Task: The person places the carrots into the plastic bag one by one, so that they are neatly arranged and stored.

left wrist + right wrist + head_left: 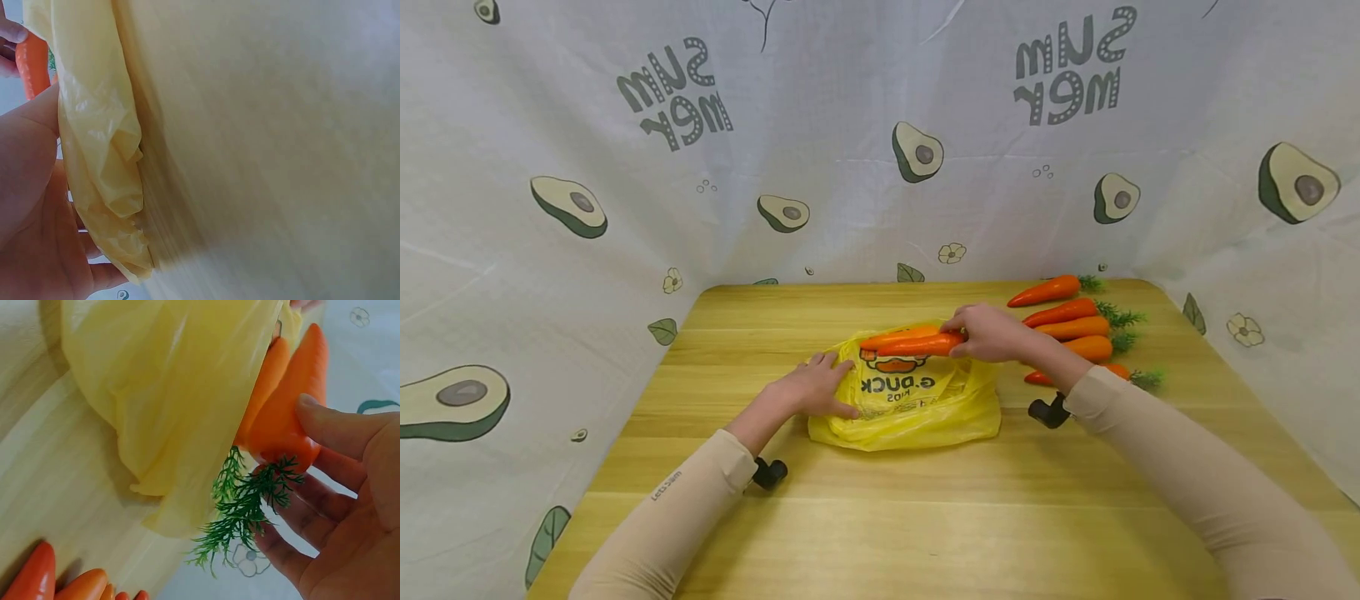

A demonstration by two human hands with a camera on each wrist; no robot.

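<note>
A yellow plastic bag (917, 429) with duck print lies on the table. At its left side my left hand (816, 387) rests with fingers spread against the plastic. The left wrist view shows the palm beside the crumpled bag (97, 137), which hides the fingertips partly. My right hand (988, 332) holds an orange-red carrot (917, 345) with thumb and fingers at its thick end, over the bag's far part. Green leaves (250, 506) hang from that end. A second, lighter carrot (265, 387) lies beside it, partly covered by the bag in the right wrist view.
Several carrots (1060, 312) with green tops lie at the table's right side, some partly behind the right forearm. The wooden table (880, 533) meets a white cloth (850, 150) printed with avocados at the back and sides.
</note>
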